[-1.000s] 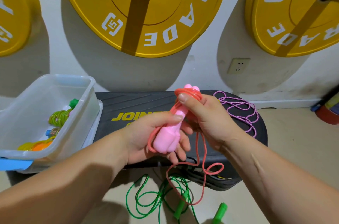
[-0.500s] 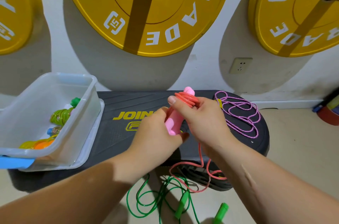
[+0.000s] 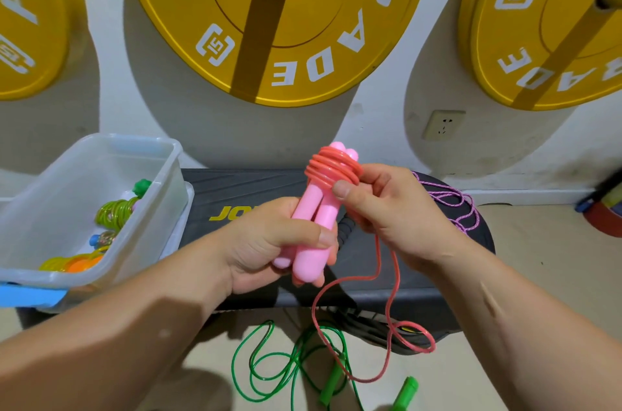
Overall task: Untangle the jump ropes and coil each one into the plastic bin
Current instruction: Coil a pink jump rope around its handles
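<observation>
Lying loose on the near floor (image 3: 538, 249) is the green rope (image 3: 331, 382). Above it the left hand (image 3: 269, 242) is gripping both pink handles (image 3: 316, 218); the right hand (image 3: 397, 215) is pinching the red cord (image 3: 331, 165) wound round their tops. Beyond, the plastic bin (image 3: 151, 208) is sitting on the black step (image 3: 235, 188).

Gym / home workout rm. Wall-hung yellow bumper plates (image 3: 269, 23) across top of frame; black aerobic step (image 3: 235, 188) at centre; green jump rope (image 3: 331, 382) on floor (image 3: 538, 259), bottom centre; wall socket (image 3: 443, 124) centre-right.
</observation>
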